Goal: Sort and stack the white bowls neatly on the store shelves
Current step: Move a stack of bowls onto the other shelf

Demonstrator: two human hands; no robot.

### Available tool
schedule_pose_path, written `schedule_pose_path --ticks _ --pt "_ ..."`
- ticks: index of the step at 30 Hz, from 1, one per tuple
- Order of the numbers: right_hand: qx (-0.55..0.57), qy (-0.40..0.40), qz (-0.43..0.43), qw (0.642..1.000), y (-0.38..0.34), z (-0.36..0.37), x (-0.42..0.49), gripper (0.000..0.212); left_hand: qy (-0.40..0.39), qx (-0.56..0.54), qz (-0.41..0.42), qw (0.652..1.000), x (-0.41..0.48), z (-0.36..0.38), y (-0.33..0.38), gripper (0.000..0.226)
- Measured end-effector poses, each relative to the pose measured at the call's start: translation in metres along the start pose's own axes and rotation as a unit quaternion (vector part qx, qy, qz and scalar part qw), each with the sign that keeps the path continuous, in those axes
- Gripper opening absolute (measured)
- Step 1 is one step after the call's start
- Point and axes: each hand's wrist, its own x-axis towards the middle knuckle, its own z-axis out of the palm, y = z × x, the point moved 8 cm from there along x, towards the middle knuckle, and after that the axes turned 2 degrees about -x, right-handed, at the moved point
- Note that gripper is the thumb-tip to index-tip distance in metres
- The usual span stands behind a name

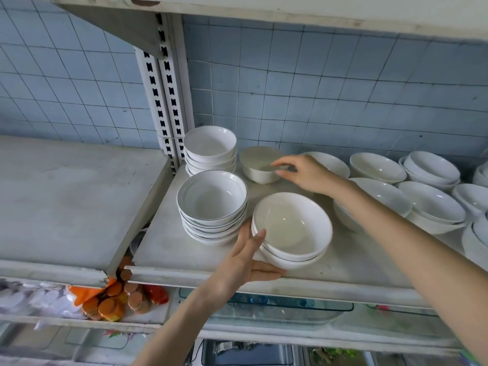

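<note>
On the white shelf (184, 254) stand white bowls. A tall stack with dark rims (212, 207) is at the left, and a plain stack (210, 150) stands behind it. My left hand (244, 262) holds the near side of a short stack of bowls (291, 229) at the shelf's front, thumb under it and fingers against its wall. My right hand (303, 173) reaches to the back and touches the rim of a single small bowl (260, 163) with its fingertips.
More white bowls (433, 202), single and stacked, fill the shelf's right side. A bare shelf (66, 196) lies to the left past a slotted upright (165, 101). Below are orange-lidded jars (113, 299) and clear glass dishes (277, 310). Another shelf board hangs overhead.
</note>
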Motion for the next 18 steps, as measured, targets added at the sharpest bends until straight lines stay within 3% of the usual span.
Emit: schedule_pose_path --ticks 9,13,18 --pt "0.027 -0.048 0.022 0.998 0.009 0.019 0.014 0.016 0.034 -0.01 0.018 0.999 -0.001 -0.005 -0.003 0.066" --pt "0.022 -0.038 0.024 0.999 0.01 0.015 0.011 0.004 0.064 0.017 0.033 0.997 -0.003 -0.008 -0.002 0.05" --pt "0.016 -0.035 0.035 0.999 0.013 0.013 0.004 0.011 0.095 0.072 0.035 0.992 -0.008 -0.011 -0.001 0.033"
